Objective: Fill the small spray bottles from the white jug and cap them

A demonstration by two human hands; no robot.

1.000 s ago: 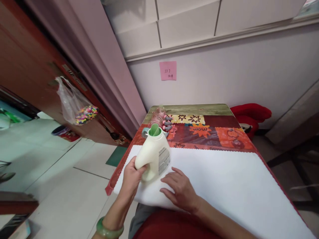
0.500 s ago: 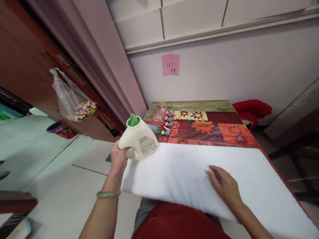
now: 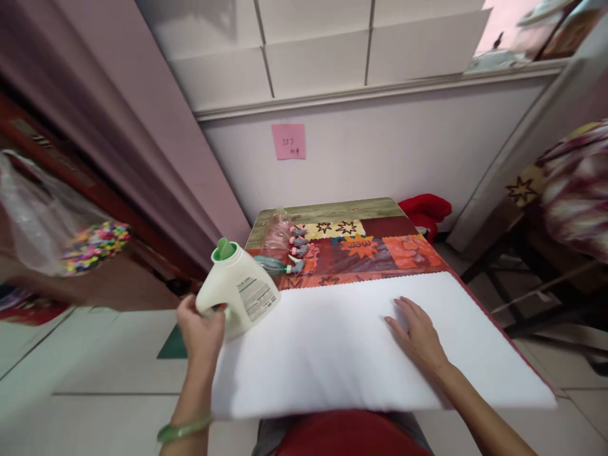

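Observation:
A cream plastic detergent jug [image 3: 247, 288] with a green open neck stands at the left edge of the white cloth [image 3: 327, 354]. My left hand [image 3: 202, 326], below a green bangle, has its fingers curled round the jug's handle. On the right part of the cloth, my right hand [image 3: 420, 335] rests with its fingers spread and nothing in them. Just behind the jug lie several clear bottles with grey spray heads [image 3: 298, 242], pink collars on most. A teal-tinted spray bottle [image 3: 270, 265] lies nearest the jug.
A patterned tablecloth [image 3: 358, 253] covers the table beyond the white cloth. On the left hangs a plastic bag of colourful beads [image 3: 95, 244]. A pink note [image 3: 289, 141] sticks to the wall. Dark stools [image 3: 494, 272] and a red object [image 3: 425, 209] are at the right.
The view has swung to the right, so things appear further left. My left hand remains at the jug's handle. My right hand's fingers are more spread out on the cloth.

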